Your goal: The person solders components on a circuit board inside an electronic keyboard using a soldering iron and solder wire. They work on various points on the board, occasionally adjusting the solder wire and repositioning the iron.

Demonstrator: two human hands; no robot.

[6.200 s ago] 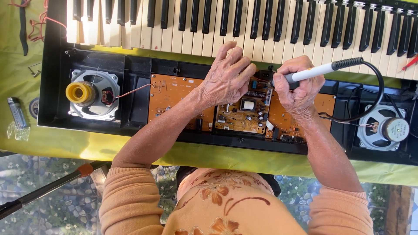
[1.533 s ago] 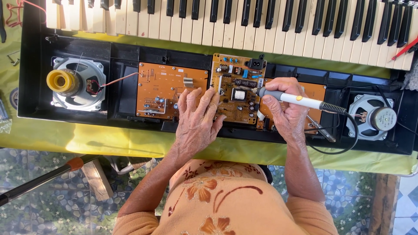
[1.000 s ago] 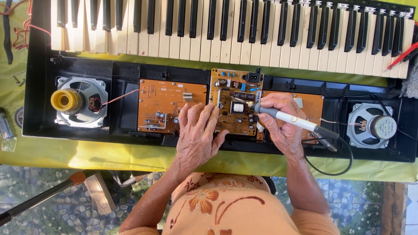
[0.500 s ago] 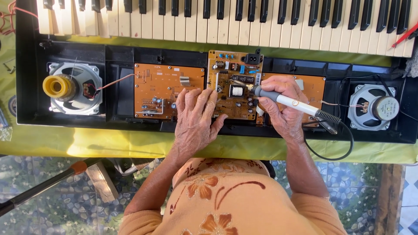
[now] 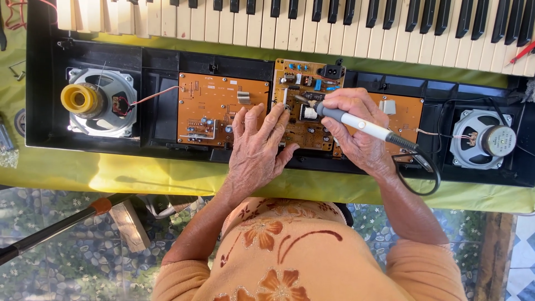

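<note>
With the top cover off, the guts of the keyboard (image 5: 33, 83) are laid open on a yellow-green cloth (image 5: 111, 175), and everything else is placed here relative to the middle circuit board (image 5: 304, 111). A soldering iron (image 5: 356, 120) is gripped pen-style in the right hand (image 5: 356, 131), fingers closed round its grey-and-white handle, with the tip laid on that middle board; the exact joint being touched can't really be made out, it's too small. The left hand (image 5: 259, 147) is spread flat and fairly wide, fingertips resting across the seam between the middle board and the orange board (image 5: 220, 108) to its left, so the lower corners of both are hidden under it. A third board (image 5: 404, 114) to the right is mostly covered by the right hand and wrist. The iron's black cord (image 5: 423, 173) is looped off below and right of the middle board. Far left a speaker (image 5: 103, 103) with a yellow centre is seen, far right a second speaker (image 5: 482, 139). The keys (image 5: 334, 22) above the middle board are cut off by the frame's top edge. A long handle (image 5: 56, 228) is seen on the pebbled floor, lower left, its ends out of frame.
</note>
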